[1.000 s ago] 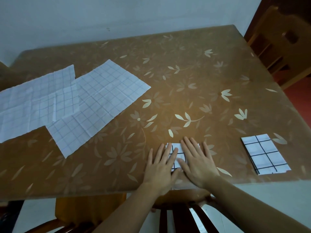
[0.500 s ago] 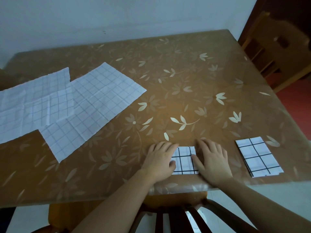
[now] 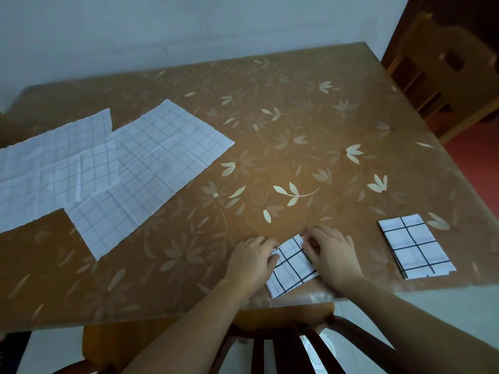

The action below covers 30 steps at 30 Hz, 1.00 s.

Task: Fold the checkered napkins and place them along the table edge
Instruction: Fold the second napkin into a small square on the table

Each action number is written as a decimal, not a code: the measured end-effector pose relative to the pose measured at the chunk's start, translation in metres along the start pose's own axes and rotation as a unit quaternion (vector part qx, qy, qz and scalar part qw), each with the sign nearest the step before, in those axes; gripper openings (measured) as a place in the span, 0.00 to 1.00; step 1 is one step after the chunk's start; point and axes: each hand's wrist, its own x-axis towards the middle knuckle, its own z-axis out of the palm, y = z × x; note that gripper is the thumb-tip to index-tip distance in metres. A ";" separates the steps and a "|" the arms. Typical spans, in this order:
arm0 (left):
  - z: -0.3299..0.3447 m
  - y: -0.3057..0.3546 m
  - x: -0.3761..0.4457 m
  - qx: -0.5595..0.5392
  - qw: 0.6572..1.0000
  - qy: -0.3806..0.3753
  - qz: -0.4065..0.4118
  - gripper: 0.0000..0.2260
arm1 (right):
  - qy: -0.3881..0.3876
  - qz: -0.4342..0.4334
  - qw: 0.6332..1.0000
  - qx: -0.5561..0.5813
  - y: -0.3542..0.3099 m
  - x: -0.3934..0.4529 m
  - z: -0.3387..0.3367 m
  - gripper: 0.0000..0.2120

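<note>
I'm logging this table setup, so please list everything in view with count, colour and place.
folded napkin in hand: 1, white with black checks, near table edge, tilted, between both hands.
finished folded napkin: 1, white with black checks, near edge, to the right.
unfolded napkins: at least 2, white with faint checks, overlapping on the left.
table: 1, brown with pale flower pattern.
dark chair: 1, dark wood, below the near edge.
light chair: 1, light wood, far right.
wall: pale, behind.
left hand: grips the napkin's left side.
right hand: grips its right side.
</note>
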 end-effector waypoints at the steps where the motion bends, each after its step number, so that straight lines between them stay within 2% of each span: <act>1: 0.000 0.000 -0.002 -0.007 1.000 0.004 -0.008 0.13 | 0.004 0.002 1.000 0.006 -0.001 -0.002 -0.003 0.06; 4: 0.000 0.001 -0.006 -0.027 0.999 0.017 -0.035 0.12 | -0.023 0.047 0.998 0.030 0.003 -0.016 -0.018 0.14; 7: -0.001 0.004 -0.009 -0.029 0.998 0.025 -0.049 0.11 | -0.080 0.109 0.990 0.032 0.006 -0.032 -0.028 0.17; 9: 0.000 0.007 -0.010 -0.032 0.997 0.025 -0.066 0.12 | -0.103 0.145 0.977 0.121 0.000 -0.035 -0.026 0.19; 11: 0.000 0.013 -0.011 -0.052 0.994 0.023 -0.096 0.13 | -0.112 0.185 0.946 0.240 -0.010 -0.032 -0.022 0.23; 13: 0.000 0.017 -0.014 -0.090 0.987 0.034 -0.132 0.13 | -0.089 0.213 0.916 0.328 -0.019 -0.027 -0.020 0.26; 16: 0.000 0.022 -0.018 -0.153 0.971 0.050 -0.177 0.11 | -0.066 0.242 0.884 0.394 -0.027 -0.022 -0.017 0.30; 18: -0.002 0.024 -0.019 -0.197 0.957 0.057 -0.204 0.10 | -0.080 0.247 0.881 0.396 -0.030 -0.022 -0.014 0.27; 21: -0.003 0.025 -0.024 -0.216 0.952 0.057 -0.209 0.09 | -0.085 0.215 0.895 0.382 -0.034 -0.025 -0.011 0.14; 24: -0.003 0.025 -0.029 -0.248 0.943 0.084 -0.206 0.06 | -0.095 0.202 0.885 0.409 -0.035 -0.026 -0.016 0.10; 26: -0.007 0.026 -0.031 -0.323 0.917 0.087 -0.219 0.12 | -0.121 0.197 0.862 0.450 -0.033 -0.025 -0.021 0.09; 27: -0.011 0.027 -0.031 -0.398 0.884 0.065 -0.235 0.15 | -0.127 0.193 0.856 0.463 -0.032 -0.024 -0.024 0.09; 29: -0.019 0.029 -0.032 -0.524 0.815 0.000 -0.248 0.14 | -0.111 0.187 0.860 0.462 -0.032 -0.021 -0.028 0.08; 30: -0.020 0.030 -0.034 -0.542 0.804 -0.018 -0.242 0.12 | -0.094 0.186 0.868 0.452 -0.032 -0.020 -0.030 0.08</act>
